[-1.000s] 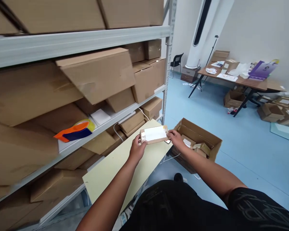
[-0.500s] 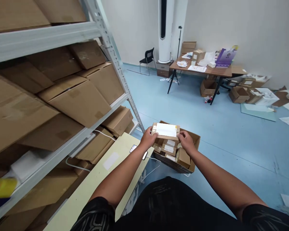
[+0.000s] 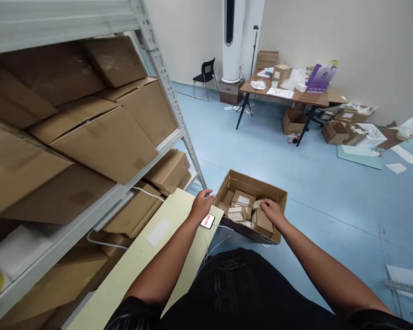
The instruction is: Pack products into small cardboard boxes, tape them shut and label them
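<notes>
An open cardboard carton (image 3: 278,189) stands on the floor in front of me, with several small brown boxes inside. Some, such as one small box (image 3: 237,194), carry white labels. My left hand (image 3: 201,205) hovers at the carton's left side, above the end of the table, its fingers apart and holding nothing. My right hand (image 3: 272,212) is over the carton's right half, fingers loosely curled above the boxes, with nothing visible held in them. Below the left hand a phone (image 3: 208,221) with a lit screen lies on the pale yellow table (image 3: 134,270).
Metal shelving (image 3: 158,68) packed with cardboard boxes rises on my left. White cables (image 3: 220,243) hang by the table's end. Across the blue floor stand a brown desk (image 3: 254,89), a black chair (image 3: 208,71) and more boxes (image 3: 335,132).
The flat labelled box that both hands held has been let go and is no longer between them. The hands have moved apart. My view has shifted slightly.
</notes>
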